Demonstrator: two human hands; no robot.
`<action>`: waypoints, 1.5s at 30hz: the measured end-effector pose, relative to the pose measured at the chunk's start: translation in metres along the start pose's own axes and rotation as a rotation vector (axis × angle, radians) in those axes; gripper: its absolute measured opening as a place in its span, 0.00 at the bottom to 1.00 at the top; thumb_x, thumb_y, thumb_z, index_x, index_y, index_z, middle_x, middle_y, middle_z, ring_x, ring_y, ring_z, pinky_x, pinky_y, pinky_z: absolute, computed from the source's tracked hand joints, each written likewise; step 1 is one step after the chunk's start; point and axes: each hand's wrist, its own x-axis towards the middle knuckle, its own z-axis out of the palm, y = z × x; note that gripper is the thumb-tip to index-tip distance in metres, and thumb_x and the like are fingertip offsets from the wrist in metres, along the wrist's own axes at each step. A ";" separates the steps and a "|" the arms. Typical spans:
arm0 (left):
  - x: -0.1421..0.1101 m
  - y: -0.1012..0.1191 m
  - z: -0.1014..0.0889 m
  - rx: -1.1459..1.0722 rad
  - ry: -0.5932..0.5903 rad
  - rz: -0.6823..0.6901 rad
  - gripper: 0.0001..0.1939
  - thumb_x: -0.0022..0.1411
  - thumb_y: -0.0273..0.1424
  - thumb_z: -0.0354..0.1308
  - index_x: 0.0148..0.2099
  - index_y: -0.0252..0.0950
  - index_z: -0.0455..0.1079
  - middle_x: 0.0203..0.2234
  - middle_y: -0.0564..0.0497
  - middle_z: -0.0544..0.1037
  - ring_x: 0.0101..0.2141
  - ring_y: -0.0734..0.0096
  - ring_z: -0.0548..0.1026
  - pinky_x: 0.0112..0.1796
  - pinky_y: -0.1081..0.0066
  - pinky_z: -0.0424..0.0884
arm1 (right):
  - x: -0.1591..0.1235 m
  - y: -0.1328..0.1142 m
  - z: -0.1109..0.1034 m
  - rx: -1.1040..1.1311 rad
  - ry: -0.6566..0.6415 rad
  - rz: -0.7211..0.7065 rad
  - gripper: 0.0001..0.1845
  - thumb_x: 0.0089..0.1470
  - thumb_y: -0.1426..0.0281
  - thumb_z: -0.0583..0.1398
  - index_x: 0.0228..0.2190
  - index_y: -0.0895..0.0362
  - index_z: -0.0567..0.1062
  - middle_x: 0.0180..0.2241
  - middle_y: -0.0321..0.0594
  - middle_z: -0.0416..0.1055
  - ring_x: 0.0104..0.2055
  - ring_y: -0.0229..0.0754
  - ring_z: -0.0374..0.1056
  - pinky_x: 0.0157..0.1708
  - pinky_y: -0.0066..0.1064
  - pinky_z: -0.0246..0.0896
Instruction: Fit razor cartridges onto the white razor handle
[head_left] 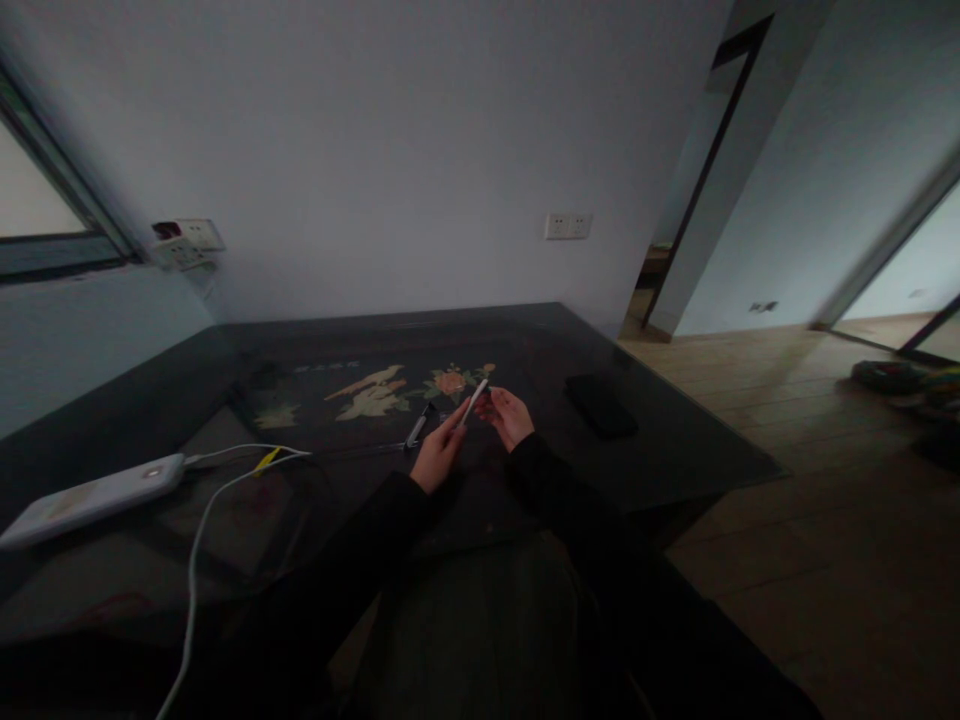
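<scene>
White slim item [472,403] is pinched by L hand [439,454], fingers nearly closed; R hand [510,416] is curled at its upper end, grip unclear. Handling is judged midway: item lifted, not yet set down. Dark tabletop [517,335] w/ floral print [450,382] is shared w/ silver-blk tool [418,428], blk case [601,405], pwr bank [97,497]. Pale wall [390,180], wood flr [810,440] seen beyond.

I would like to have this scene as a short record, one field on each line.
Left hand: holds thin pale object
Right hand: fingers at the object's upper end, contact unclear
Beside left hand: slim tool, exact kind unclear
Table: dark, with bird-and-flower picture
Table, left side: white power bank, white cable attached
Table, right side: flat black item
</scene>
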 end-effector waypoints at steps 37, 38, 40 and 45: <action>-0.004 0.009 0.000 -0.088 -0.065 -0.025 0.34 0.64 0.45 0.49 0.67 0.34 0.50 0.16 0.60 0.55 0.18 0.79 0.52 0.20 0.77 0.50 | -0.005 -0.005 0.004 0.001 0.002 0.018 0.22 0.38 0.54 0.67 0.28 0.57 0.72 0.20 0.32 0.68 0.19 0.32 0.62 0.15 0.23 0.54; -0.005 0.010 0.000 -0.100 -0.083 -0.024 0.35 0.63 0.45 0.49 0.67 0.34 0.50 0.16 0.60 0.54 0.18 0.79 0.52 0.19 0.77 0.50 | -0.005 -0.005 0.004 0.002 0.003 0.018 0.22 0.38 0.54 0.67 0.29 0.58 0.72 0.20 0.32 0.68 0.19 0.31 0.62 0.15 0.23 0.54; -0.006 0.012 0.001 -0.133 -0.119 -0.031 0.36 0.63 0.46 0.49 0.67 0.33 0.48 0.16 0.60 0.54 0.17 0.79 0.51 0.19 0.77 0.49 | -0.005 -0.005 0.004 0.004 0.002 0.020 0.22 0.39 0.54 0.67 0.31 0.58 0.74 0.20 0.32 0.68 0.18 0.31 0.62 0.15 0.23 0.54; -0.005 0.011 0.000 -0.149 -0.136 -0.039 0.37 0.63 0.46 0.48 0.68 0.32 0.46 0.16 0.61 0.53 0.17 0.80 0.51 0.18 0.77 0.49 | -0.006 -0.006 0.005 0.011 -0.001 0.021 0.22 0.40 0.55 0.67 0.33 0.58 0.74 0.20 0.32 0.68 0.18 0.31 0.62 0.15 0.23 0.53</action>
